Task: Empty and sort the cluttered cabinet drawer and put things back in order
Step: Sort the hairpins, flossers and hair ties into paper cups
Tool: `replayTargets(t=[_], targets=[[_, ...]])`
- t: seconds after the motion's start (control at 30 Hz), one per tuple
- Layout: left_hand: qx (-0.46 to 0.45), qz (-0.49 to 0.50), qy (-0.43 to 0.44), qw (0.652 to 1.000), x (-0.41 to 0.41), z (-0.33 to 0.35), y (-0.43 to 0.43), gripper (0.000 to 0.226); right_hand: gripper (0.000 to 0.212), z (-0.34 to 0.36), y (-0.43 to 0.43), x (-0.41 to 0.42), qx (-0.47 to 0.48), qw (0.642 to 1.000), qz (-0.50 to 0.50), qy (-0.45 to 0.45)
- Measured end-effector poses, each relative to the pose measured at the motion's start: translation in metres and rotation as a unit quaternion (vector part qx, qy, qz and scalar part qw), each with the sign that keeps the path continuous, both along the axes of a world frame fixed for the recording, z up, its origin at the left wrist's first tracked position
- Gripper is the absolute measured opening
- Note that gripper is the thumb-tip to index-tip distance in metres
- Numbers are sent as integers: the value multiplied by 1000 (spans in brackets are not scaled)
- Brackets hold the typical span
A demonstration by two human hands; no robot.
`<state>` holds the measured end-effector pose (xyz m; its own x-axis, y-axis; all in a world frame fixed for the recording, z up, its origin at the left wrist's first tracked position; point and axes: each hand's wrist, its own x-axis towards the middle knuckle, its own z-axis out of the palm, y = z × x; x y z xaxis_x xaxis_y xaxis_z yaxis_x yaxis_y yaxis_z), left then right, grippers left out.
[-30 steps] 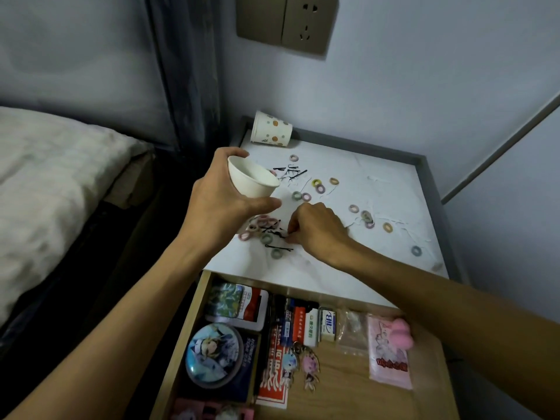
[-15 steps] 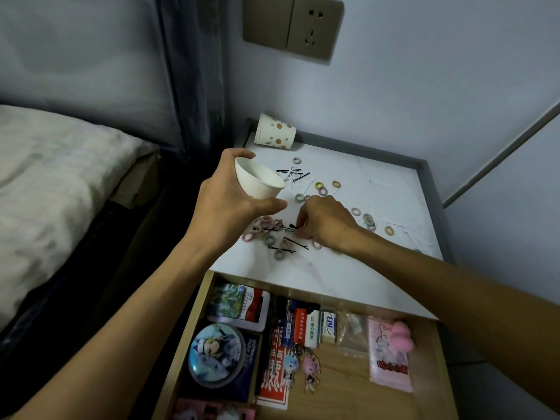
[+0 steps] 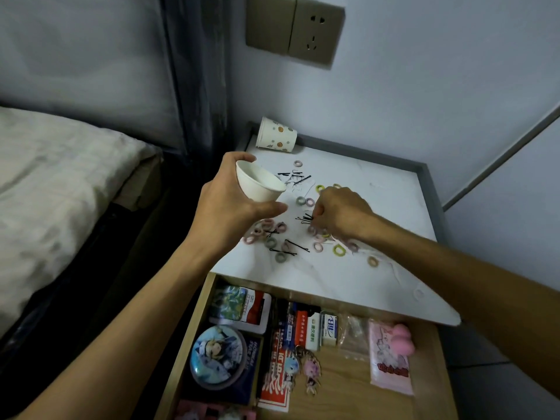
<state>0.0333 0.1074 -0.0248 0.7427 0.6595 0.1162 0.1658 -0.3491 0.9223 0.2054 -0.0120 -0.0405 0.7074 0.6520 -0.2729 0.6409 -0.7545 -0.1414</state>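
Left hand [image 3: 230, 207] grips tilted white cup [image 3: 259, 184] above table [image 3: 378, 192] — right hand [image 3: 339, 212], curled, pinches black hairpins [image 3: 304, 219] among scattered hair ties [image 3: 338, 250].

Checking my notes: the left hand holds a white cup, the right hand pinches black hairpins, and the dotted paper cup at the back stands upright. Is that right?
Not quite. The head view shows the dotted paper cup lying on its side. The left hand does hold the white cup, and the right hand pinches black hairpins.
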Motion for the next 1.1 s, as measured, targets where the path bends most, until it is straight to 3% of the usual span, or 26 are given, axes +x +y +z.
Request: replayTargets(t=[0.1, 0.27, 0.4, 0.57, 0.7, 0.77, 0.93, 1.1], targets=[[-1, -2, 6, 1000, 0, 0, 0, 81, 5, 30, -9, 12, 11, 999, 3, 33], [15, -10, 23, 1000, 2, -4, -4, 84, 5, 92, -8, 4, 189, 971, 106, 101], [51, -34, 28, 998, 2, -4, -11, 85, 9, 110, 10, -22, 126, 958, 240, 93], [54, -50, 8, 997, 2, 0, -13, 83, 13, 101, 28, -42, 74, 942, 325, 34], [39, -33, -1, 999, -2, 0, -5, 82, 12, 92, 21, -30, 262, 935, 209, 115], [45, -13, 0, 999, -6, -1, 1, 83, 9, 72, 13, -21, 315, 934, 130, 104], [54, 15, -12, 998, -14, 1, 10, 82, 9, -12, -10, -22, 93, 990, 99, 46], [42, 15, -20, 999, -15, 2, 11, 81, 5, -44, -14, -35, 61, 989, 114, -77]])
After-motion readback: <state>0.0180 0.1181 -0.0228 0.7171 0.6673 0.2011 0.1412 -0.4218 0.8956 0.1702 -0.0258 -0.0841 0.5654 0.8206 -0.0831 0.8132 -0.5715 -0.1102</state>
